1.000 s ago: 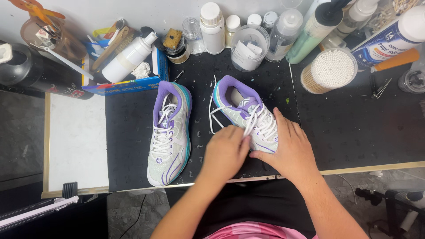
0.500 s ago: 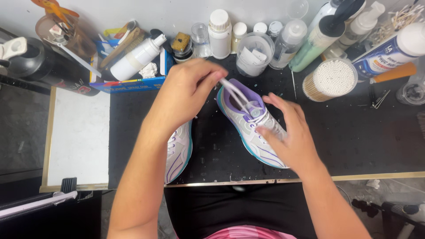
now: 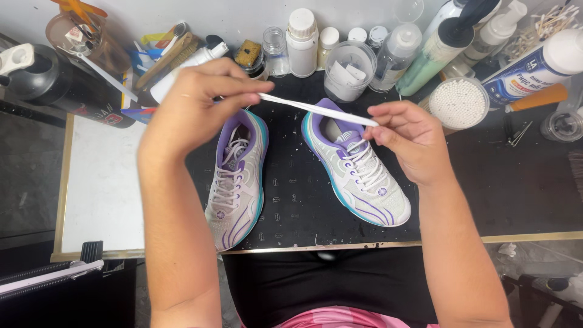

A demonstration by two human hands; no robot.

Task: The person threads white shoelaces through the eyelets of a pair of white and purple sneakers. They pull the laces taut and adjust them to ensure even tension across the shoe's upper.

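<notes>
White flat shoelace (image 3: 316, 110) stretched taut above the black mat (image 3: 291, 194), left hand (image 3: 194, 106) pinching one end between thumb and fingers, right hand (image 3: 404, 136) pinching the other just over the right sneaker (image 3: 358, 170). Lace looks light, limp, a bit slick; best gripped near its ends, fingertips closed tight. Left sneaker (image 3: 237, 176) lies untouched alongside.

Both forearms are bare up to the lower edge of the view, with no sleeves, no watch and no rings to see. The left hand (image 3: 194, 106) and the right hand (image 3: 410, 140) wear no gloves. Below, the person wears black clothing on the lap, and a pink patterned cloth shows at the bottom edge.
</notes>
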